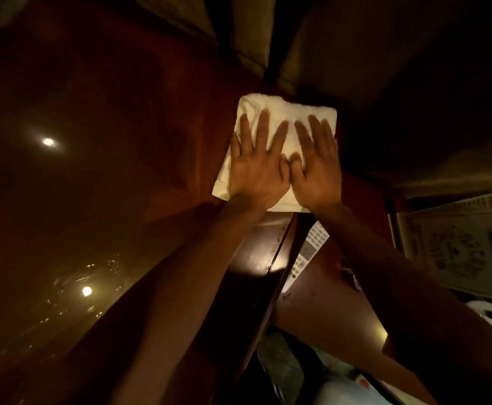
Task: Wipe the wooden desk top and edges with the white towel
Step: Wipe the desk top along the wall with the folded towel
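While both my palms press flat on the white towel (282, 124), neither hand grips anything: my left hand (257, 171) and right hand (316, 171) lie open, fingers spread, thumbs touching at the middle. From the head camera, the folded towel sits on the wooden desk top (139, 118), at its far right side, close to the dark curtain (250, 33) behind. With only downward pressure holding it, I judge the towel could bunch or slide out from under my palms on a hard push, or slip over the right edge. A remote control (306, 252) lies on a lower surface beneath my right forearm, and a printed sheet (458, 244) stands to the right; both crowd any wipe toward that edge. Lamp reflections gleam at the left of the polished top.
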Demonstrator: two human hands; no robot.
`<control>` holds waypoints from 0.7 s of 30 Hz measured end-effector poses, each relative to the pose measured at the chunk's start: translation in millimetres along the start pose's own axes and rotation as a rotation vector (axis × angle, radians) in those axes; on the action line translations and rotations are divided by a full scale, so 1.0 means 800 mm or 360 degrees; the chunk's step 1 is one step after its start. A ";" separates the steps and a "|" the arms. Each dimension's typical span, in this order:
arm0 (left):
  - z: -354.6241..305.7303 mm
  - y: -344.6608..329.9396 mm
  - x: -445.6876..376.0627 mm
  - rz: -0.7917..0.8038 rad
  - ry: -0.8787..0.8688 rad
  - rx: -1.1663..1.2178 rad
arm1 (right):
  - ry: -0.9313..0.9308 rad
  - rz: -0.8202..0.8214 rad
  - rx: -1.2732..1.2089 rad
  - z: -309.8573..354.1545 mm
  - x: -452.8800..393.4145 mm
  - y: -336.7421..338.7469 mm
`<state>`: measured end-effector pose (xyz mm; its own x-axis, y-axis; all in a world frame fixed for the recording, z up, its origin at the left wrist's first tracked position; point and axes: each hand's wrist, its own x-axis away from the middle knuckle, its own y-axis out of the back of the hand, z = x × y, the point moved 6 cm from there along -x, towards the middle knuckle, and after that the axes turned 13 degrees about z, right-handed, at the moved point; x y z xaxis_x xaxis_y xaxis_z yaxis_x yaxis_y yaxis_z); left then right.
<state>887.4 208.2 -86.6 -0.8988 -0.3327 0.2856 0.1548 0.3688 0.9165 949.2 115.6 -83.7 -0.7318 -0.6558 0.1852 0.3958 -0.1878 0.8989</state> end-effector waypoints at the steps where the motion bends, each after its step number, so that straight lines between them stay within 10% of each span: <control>1: -0.003 0.003 -0.013 -0.0004 -0.0002 0.0011 | -0.0002 0.0002 0.0010 -0.005 -0.012 0.005; 21: -0.007 0.021 -0.049 0.0108 -0.0046 -0.0008 | -0.0195 -0.0034 0.0091 0.000 -0.045 0.019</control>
<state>927.7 222.4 -80.7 -0.8976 -0.2817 0.3391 0.2178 0.3855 0.8966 981.7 136.2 -76.7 -0.8034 -0.5573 0.2096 0.3496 -0.1566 0.9237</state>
